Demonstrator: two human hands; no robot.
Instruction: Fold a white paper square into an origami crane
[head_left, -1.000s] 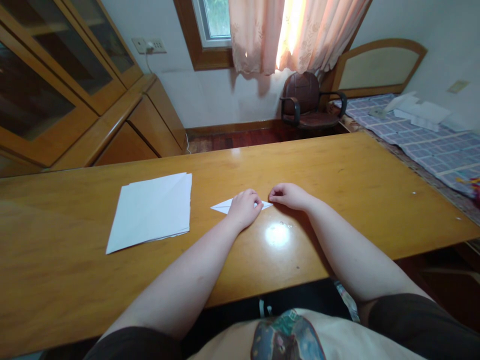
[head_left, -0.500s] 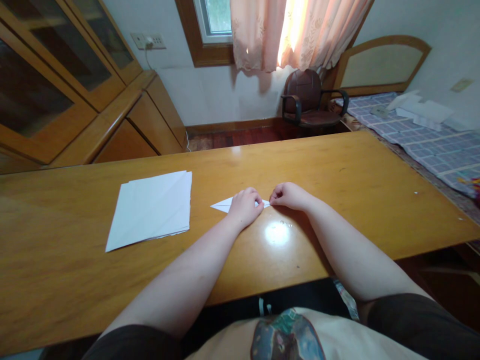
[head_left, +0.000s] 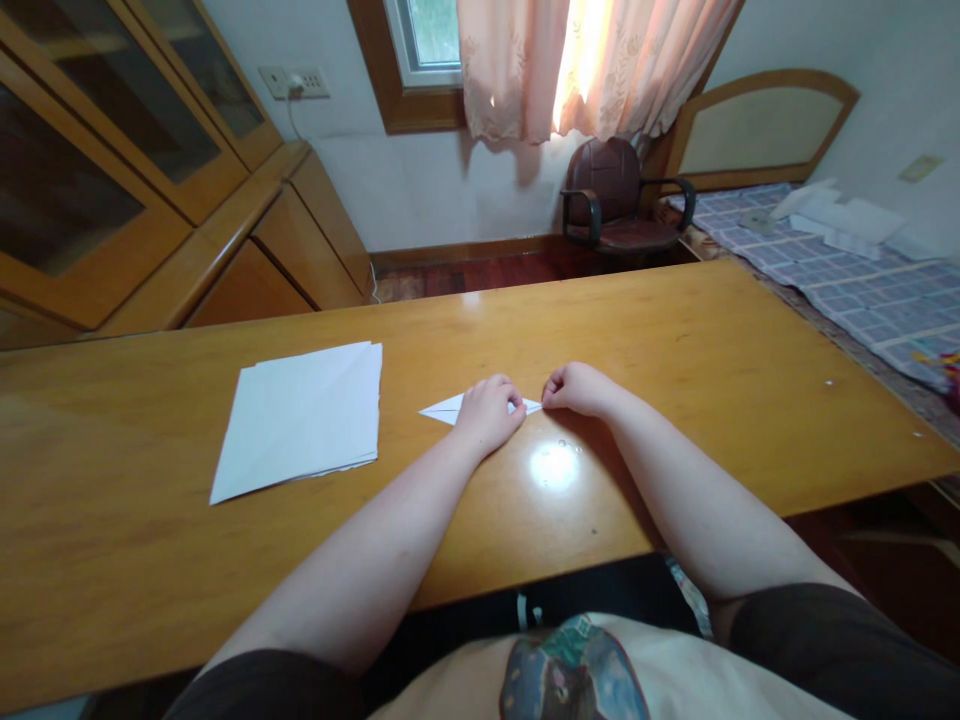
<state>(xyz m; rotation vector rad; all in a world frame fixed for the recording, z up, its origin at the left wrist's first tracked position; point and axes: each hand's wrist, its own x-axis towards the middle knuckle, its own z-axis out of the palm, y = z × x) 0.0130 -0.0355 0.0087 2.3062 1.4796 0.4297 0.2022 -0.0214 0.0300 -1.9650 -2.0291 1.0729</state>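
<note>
A narrow, pointed piece of folded white paper (head_left: 440, 409) lies on the wooden table, a crease line running along its length. My left hand (head_left: 489, 412) rests over its middle with the fingers bent, pressing it to the tabletop and hiding much of it. At the paper's right-hand tip, my right hand (head_left: 574, 390) is closed in a pinch, thumb and fingertips on the thin point. To the left of both hands sits a stack of white paper sheets (head_left: 304, 420), its edges slightly uneven and a diagonal crease on the top sheet.
The wooden table (head_left: 675, 400) spans the view, with small droplets or bits (head_left: 562, 443) near my hands. Beyond it stand a brown armchair (head_left: 611, 195), a wooden cabinet (head_left: 247, 260) at the left and a bed (head_left: 840, 260) with white pieces on it at the right.
My right hand has shifted very slightly to the right at the paper's tip. My left hand and the folded paper stay in place.
</note>
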